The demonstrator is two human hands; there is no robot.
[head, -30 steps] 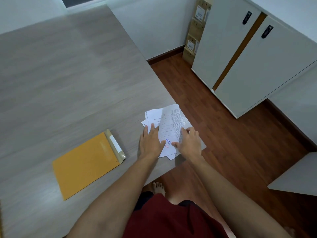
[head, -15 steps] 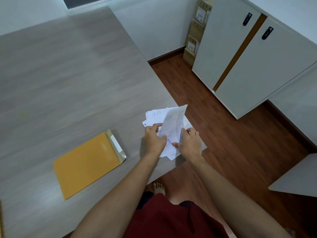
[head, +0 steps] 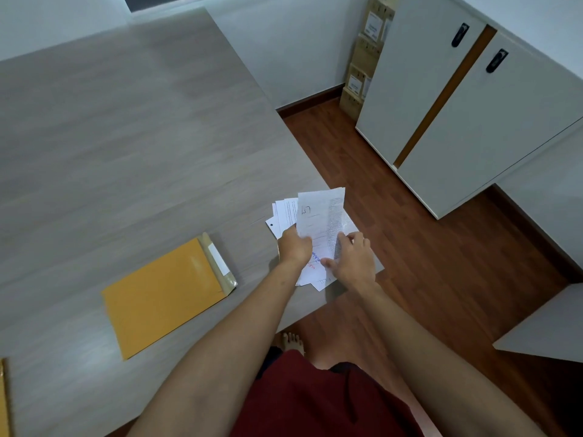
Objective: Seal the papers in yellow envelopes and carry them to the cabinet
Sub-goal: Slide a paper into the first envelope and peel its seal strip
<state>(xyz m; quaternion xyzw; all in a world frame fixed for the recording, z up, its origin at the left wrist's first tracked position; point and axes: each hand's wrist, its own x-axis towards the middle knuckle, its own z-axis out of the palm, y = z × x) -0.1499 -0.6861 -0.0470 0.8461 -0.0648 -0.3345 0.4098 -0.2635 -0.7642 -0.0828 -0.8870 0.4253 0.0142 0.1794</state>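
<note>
A loose stack of papers (head: 318, 222) is gripped by the left hand (head: 295, 247) and right hand (head: 353, 260) at the surface (head: 126, 137) corner edge, one yellow envelope (head: 164, 294) lying well left.

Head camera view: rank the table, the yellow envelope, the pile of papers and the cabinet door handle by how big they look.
1. table
2. yellow envelope
3. pile of papers, partly hidden by hands
4. cabinet door handle, farther away
</note>
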